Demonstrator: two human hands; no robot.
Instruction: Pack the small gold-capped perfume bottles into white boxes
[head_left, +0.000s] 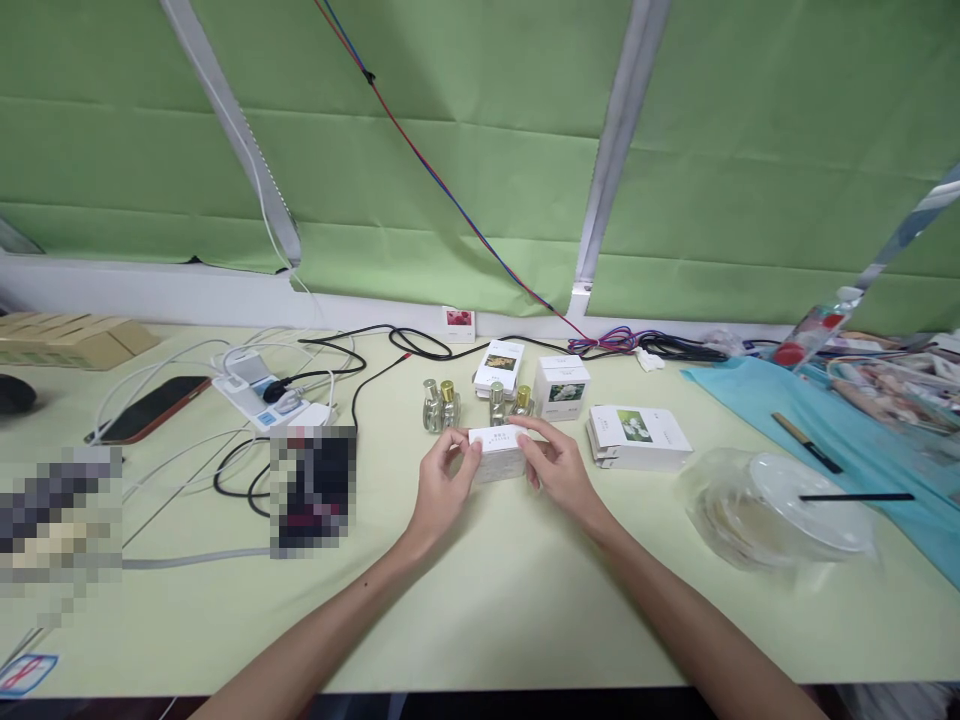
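A small white cardboard box (498, 457) with fine print is held just above the table between my two hands. My left hand (444, 478) grips its left end, thumb on the near face. On the right end, my right hand (559, 465) pinches it with thumb and fingers. Right behind the box stand small glass bottles with silver and gold caps, a pair (441, 408) to the left and a pair (511, 399) partly hidden by the box. Farther back are a flat white box (499, 366) and an upright white box (563, 388) with flower pictures.
Flattened white boxes (641, 437) lie stacked to the right. Beyond them are a plastic-wrapped bowl with a white lid (810, 500), a knife (806, 442) and blue cloth (750, 395). To the left, cables surround a power strip (262, 390) and a phone (161, 407).
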